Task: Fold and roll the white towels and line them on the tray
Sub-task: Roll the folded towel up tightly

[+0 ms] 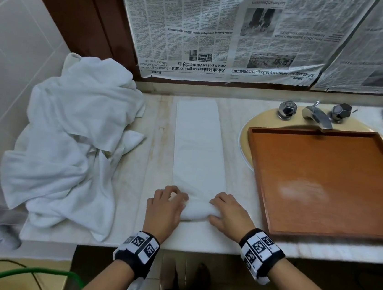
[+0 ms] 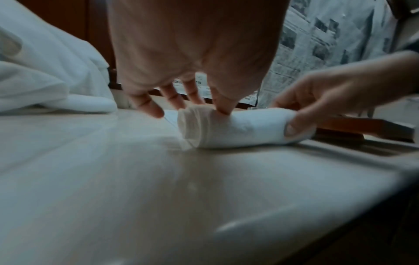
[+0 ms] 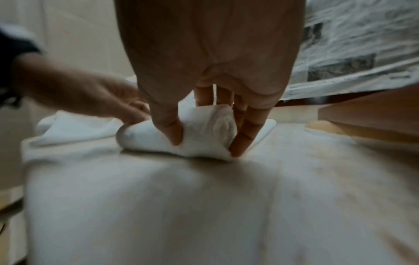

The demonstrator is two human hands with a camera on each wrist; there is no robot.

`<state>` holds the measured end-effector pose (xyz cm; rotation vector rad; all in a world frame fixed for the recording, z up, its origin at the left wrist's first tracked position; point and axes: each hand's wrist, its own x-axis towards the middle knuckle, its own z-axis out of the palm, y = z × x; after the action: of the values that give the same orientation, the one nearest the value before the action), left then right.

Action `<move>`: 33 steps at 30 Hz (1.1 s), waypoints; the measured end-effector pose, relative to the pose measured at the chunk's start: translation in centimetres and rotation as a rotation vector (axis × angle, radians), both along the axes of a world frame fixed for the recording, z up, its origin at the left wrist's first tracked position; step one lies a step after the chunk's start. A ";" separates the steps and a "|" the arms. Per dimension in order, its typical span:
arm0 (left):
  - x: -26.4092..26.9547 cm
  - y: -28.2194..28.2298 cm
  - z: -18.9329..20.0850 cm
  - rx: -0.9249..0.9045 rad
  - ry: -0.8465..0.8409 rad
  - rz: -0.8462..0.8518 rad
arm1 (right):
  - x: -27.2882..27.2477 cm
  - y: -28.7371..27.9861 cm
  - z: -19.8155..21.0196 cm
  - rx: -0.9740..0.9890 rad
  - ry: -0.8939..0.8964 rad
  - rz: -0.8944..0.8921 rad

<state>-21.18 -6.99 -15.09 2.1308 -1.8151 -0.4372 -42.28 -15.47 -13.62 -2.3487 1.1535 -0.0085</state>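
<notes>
We are rolling the long folded white towel (image 1: 200, 145) tight, left hand (image 1: 164, 209) and right hand (image 1: 230, 217) each pinching a roll end; pressure should be staying even.

Upside-down newspaper (image 1: 222, 29) headline: "Sabah leaders urged to unite".

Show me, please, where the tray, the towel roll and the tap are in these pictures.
tray (image 1: 324, 183), head view, on the bare orange floor of the tray.
towel roll (image 2: 240, 129), left wrist view, on the middle of the rolled part.
tap (image 1: 318, 115), head view, on the metal spout.
</notes>
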 end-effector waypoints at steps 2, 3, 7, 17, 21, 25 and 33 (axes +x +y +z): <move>0.2 0.5 -0.5 -0.033 0.026 -0.072 | 0.2 -0.6 0.0 0.073 -0.063 -0.044; 0.3 0.7 -0.7 -0.017 0.036 -0.094 | 0.2 -0.9 -0.1 0.102 -0.079 -0.065; 0.6 0.9 -0.8 0.006 0.017 -0.145 | 0.3 -1.7 0.1 0.200 -0.081 -0.078; 0.8 -1.7 0.2 0.245 0.312 0.009 | -0.7 -1.6 0.0 0.141 -0.228 -0.154; -0.1 -1.7 0.6 0.305 0.226 0.050 | 0.6 -1.6 0.2 0.061 -0.074 -0.226; -0.2 -1.4 0.7 0.215 0.193 0.066 | 1.1 -1.3 -0.1 -0.134 -0.071 -0.199; 0.9 -1.7 1.1 0.271 0.225 0.135 | -0.6 -0.1 -0.1 -0.257 0.030 0.120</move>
<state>-20.30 -8.71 -14.01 2.2533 -1.5500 -0.8939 -42.85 -15.58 -13.74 -2.6488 1.0781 -0.0848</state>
